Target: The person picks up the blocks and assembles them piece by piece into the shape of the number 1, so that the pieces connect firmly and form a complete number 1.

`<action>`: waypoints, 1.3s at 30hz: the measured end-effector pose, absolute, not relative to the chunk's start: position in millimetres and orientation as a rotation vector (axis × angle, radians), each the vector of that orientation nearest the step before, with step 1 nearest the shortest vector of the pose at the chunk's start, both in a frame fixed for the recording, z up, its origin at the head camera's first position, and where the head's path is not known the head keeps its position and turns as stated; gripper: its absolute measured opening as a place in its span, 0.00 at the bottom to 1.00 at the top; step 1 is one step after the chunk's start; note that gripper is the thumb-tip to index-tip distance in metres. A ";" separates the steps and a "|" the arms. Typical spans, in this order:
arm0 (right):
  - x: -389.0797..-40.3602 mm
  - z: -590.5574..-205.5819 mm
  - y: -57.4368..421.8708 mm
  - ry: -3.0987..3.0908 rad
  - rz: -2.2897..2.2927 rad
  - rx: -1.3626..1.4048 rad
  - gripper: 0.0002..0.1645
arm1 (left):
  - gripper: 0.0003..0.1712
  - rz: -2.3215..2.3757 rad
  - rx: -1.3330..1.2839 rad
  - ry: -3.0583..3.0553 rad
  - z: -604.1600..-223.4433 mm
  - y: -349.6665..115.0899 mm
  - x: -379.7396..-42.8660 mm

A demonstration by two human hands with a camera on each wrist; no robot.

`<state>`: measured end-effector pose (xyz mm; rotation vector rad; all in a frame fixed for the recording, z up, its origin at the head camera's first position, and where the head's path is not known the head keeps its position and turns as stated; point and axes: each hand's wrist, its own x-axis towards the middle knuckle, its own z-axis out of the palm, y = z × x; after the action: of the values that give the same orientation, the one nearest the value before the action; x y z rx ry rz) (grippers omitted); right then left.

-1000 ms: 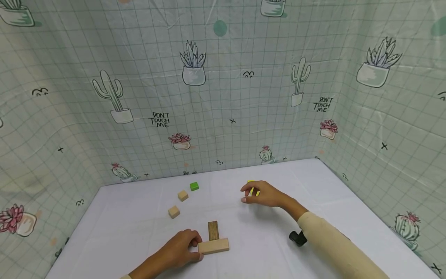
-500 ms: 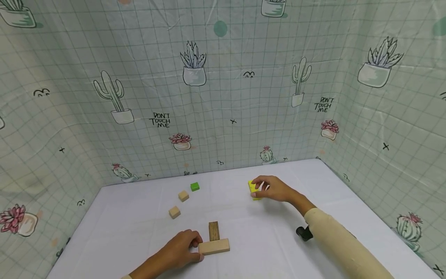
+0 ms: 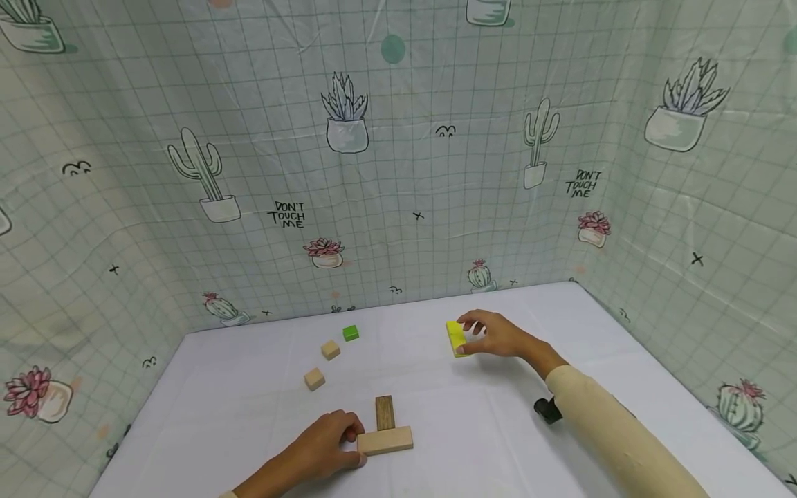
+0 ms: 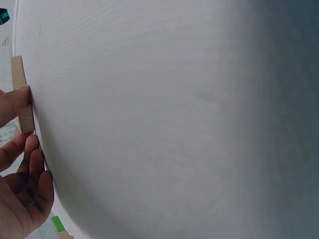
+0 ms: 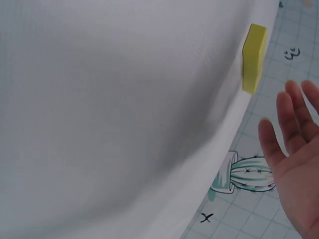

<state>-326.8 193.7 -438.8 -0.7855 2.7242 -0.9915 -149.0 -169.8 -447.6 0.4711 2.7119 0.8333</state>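
Note:
My left hand (image 3: pixel 325 444) holds a pale wooden block (image 3: pixel 389 440) by its left end, thumb at the near side and fingers at the far side. The left wrist view shows the thumb against this block (image 4: pixel 23 122). Behind it lies a darker brown wooden block (image 3: pixel 385 412), end towards the pale one, forming a T. Farther right, a yellow block (image 3: pixel 455 336) lies on the white table. My right hand (image 3: pixel 498 335) is just right of it, fingers bent loosely. In the right wrist view, the right hand (image 5: pixel 299 149) is apart from the yellow block (image 5: pixel 254 59).
On the back left of the table (image 3: pixel 236 415) are two small pale wooden cubes, a nearer cube (image 3: pixel 314 378) and a farther cube (image 3: pixel 331 349), plus a green block (image 3: pixel 351 333). A black object (image 3: pixel 548 410) shows beside the right sleeve. Cactus-print cloth (image 3: pixel 398 173) walls the back and sides.
My right hand, at first over the yellow block, has drawn off to the right, uncovering more of it. The left hand and the wooden blocks have stayed put.

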 end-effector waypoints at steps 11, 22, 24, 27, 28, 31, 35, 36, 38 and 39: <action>-338.2 -437.7 193.5 2.687 -0.872 -0.702 0.50 | 0.17 0.855 0.465 2.710 -450.8 -170.2 -150.1; -351.5 -443.8 193.5 2.669 -0.751 -0.626 0.55 | 0.16 0.856 0.428 2.702 -449.8 -169.2 -148.1; -353.0 -443.4 193.0 2.672 -0.732 -0.626 0.55 | 0.16 0.855 0.424 2.702 -449.8 -168.8 -148.0; -355.4 -443.4 192.6 2.672 -0.703 -0.609 0.55 | 0.16 0.860 0.423 2.700 -450.1 -168.8 -148.3; -356.2 -443.4 192.4 2.670 -0.697 -0.603 0.55 | 0.16 0.861 0.424 2.699 -450.1 -168.9 -148.4; -359.0 -444.7 191.7 2.661 -0.685 -0.587 0.55 | 0.16 0.861 0.426 2.698 -450.1 -169.3 -148.5; -362.3 -446.5 190.7 2.654 -0.670 -0.579 0.54 | 0.16 0.863 0.422 2.695 -450.1 -170.3 -148.4; -363.1 -447.1 190.6 2.654 -0.662 -0.574 0.54 | 0.16 0.864 0.420 2.695 -450.1 -170.5 -148.4; -364.5 -447.9 190.7 2.654 -0.642 -0.571 0.55 | 0.16 0.868 0.417 2.691 -450.1 -171.0 -148.6; -365.2 -448.1 190.6 2.652 -0.635 -0.571 0.55 | 0.16 0.873 0.420 2.689 -450.2 -171.3 -148.7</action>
<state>-365.2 190.6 -448.1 -0.5715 2.6517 -0.6346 -148.7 -171.3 -450.2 0.4201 2.6891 0.8733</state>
